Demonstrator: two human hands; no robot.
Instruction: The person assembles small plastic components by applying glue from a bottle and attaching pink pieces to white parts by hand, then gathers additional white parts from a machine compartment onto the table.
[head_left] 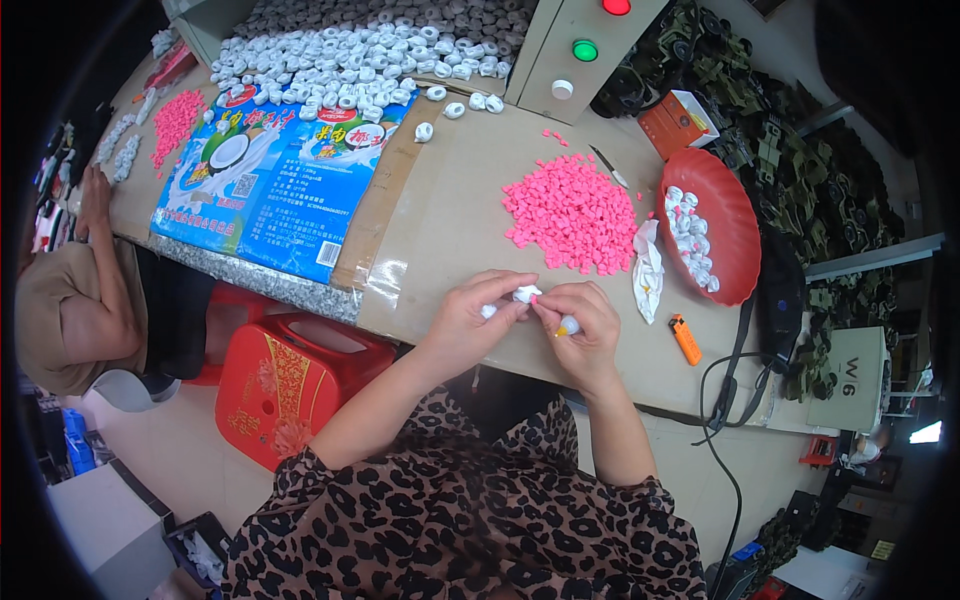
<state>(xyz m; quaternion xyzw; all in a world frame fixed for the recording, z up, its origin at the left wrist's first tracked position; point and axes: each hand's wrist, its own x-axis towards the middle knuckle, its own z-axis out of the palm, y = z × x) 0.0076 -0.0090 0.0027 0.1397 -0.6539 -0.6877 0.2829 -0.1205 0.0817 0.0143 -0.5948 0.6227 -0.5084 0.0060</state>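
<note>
Over the front part of the table, both hands meet at the fingertips. My left hand pinches a small white moulded piece; a second white piece shows in its curled fingers. A tiny pink bit touches the pinched piece, at the fingertips of my right hand. That hand is closed and also holds a small whitish tube with a yellow tip. Just beyond lies a heap of small pink pieces. At its right, a red scalloped bowl contains several white pieces with pink spots.
A crumpled white wrapper, an orange lighter and a thin blade lie around the heap. Many white pieces cover the far left, behind blue printed cardboard. A red stool and another person are at left.
</note>
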